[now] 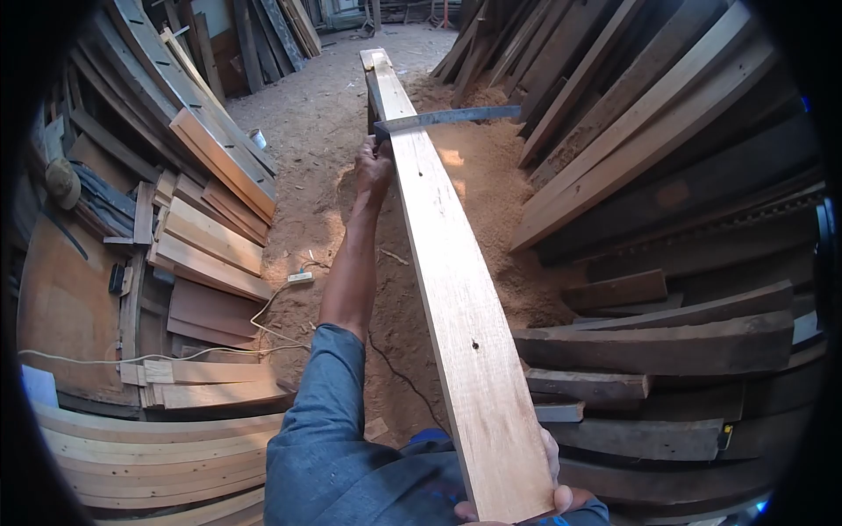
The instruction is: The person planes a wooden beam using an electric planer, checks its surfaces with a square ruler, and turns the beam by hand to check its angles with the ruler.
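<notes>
Because the grey metal square with a long straight blade [465,115] lies across the long, pale, flat wooden board [452,263], the step in hand looks to be squaring or checking across the board's face. The board runs from the upper middle of the frame down to the bottom centre, and the square crosses it near the far end, its blade jutting past the board's right edge.

To do this well, the dark stock [381,131] should sit snug along the board's left edge with no gap, and the blade should lie flat on the face. Steady inward pressure on the stock would likely guard against a skewed reading, as the overhanging blade could tip or swing. A firm grip on the near end should stop the board rolling or sliding.

The left hand [374,167], in the upper middle, is closed, its fingers curled about the stock beside the board's left edge; the exact finger placement is too small to tell. The right hand [566,499], at the bottom of the frame, is clasped around the board's near end, thumb at the right corner, with much of its grip hidden beneath the wood.
</notes>
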A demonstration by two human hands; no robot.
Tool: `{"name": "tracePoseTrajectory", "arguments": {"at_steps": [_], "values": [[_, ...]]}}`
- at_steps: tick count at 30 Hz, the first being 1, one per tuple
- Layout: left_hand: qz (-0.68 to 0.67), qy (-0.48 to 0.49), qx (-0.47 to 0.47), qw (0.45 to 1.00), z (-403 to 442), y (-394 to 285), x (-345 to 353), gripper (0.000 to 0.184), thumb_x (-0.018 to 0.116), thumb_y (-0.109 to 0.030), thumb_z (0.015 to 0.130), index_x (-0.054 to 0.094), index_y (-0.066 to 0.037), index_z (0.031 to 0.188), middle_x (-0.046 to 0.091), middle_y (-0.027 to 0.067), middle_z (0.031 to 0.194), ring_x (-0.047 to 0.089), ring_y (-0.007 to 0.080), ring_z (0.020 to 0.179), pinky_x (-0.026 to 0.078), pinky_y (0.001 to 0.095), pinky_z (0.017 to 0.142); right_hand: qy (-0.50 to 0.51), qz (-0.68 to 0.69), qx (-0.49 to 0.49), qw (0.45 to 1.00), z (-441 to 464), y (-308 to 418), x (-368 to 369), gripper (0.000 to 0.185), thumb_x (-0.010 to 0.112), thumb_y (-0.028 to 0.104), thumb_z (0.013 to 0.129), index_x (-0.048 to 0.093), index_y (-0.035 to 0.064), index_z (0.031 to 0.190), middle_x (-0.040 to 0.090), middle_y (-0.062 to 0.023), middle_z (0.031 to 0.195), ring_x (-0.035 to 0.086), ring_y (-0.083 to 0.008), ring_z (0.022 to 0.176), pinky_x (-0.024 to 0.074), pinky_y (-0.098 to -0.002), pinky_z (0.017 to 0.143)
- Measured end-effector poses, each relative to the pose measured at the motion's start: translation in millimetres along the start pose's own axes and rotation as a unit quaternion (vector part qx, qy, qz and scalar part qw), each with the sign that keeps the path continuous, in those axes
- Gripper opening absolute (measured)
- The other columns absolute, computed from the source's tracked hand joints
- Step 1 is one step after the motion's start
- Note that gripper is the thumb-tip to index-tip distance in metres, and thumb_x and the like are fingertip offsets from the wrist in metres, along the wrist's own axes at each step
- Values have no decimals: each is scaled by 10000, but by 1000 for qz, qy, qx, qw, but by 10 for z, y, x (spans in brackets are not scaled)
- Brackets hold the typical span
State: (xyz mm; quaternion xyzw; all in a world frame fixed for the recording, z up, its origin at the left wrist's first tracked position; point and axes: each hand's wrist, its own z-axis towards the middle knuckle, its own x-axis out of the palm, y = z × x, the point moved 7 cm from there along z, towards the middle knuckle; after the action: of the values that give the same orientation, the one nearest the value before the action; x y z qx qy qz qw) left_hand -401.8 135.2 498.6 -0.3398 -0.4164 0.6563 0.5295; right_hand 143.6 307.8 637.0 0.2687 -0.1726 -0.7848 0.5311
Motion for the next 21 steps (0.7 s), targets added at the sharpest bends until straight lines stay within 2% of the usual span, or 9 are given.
{"name": "tracePoseTrajectory", "arguments": {"at_steps": [5,8,11,13,14,15,17,21], "values": [[2,-12,-9,1000,40,-4,-34,246,670,-253,1012,670,-36,1127,710,50,949,615,108,818,505,307,706,10,3,-5,1000,8,67,-15,1217,832,314,818,-64,80,1607,207,-445,1525,407,-551,1367,407,-573,1101],[-61,-50,10,997,-38,-68,-118,171,644,-198,1025,665,-41,1091,684,16,895,592,93,770,494,281,676,31,7,-13,999,87,121,-23,1222,831,315,819,-70,73,1607,200,-446,1530,396,-553,1379,397,-575,1111],[-212,-81,-31,973,-454,-211,-427,71,638,-133,1022,650,-65,1042,628,-25,842,570,79,730,487,252,657,43,11,-32,999,350,189,-54,1226,829,316,819,-76,66,1607,193,-446,1534,385,-555,1391,387,-577,1122],[-284,-169,4,944,-730,-55,-790,29,656,-105,1008,630,-96,1001,575,-49,813,555,73,698,482,246,625,27,6,-53,998,560,243,-120,1229,829,317,820,-79,61,1608,189,-446,1537,377,-556,1399,381,-579,1128],[-314,-195,-26,929,-984,-152,-942,56,665,-118,1007,621,-90,988,569,-47,819,539,71,698,463,248,625,8,-5,-63,998,649,283,-160,1230,828,317,820,-81,59,1608,186,-447,1538,373,-556,1403,377,-580,1132],[-343,-224,-56,910,-1264,-249,-1116,84,674,-132,1006,612,-84,975,563,-46,824,524,68,698,444,250,625,-6,-19,-65,998,746,293,-218,1206,815,351,820,-42,36,1608,220,-413,1538,389,-519,1406,375,-558,1138],[-338,-247,-33,908,-1643,-93,-1557,91,673,-136,1009,605,-88,975,567,-45,829,525,61,691,438,242,593,-50,-70,-59,995,889,318,-338,1172,789,419,819,38,-11,1609,287,-345,1538,420,-444,1411,370,-516,1151],[-231,-276,-31,932,-2392,251,-2415,103,649,-131,1023,601,-81,947,558,-46,783,519,50,690,434,242,581,-123,-170,-106,972,1067,415,-414,1124,739,554,812,221,-82,1579,406,-260,1477,504,-363,1345,428,-458,1098]]}}
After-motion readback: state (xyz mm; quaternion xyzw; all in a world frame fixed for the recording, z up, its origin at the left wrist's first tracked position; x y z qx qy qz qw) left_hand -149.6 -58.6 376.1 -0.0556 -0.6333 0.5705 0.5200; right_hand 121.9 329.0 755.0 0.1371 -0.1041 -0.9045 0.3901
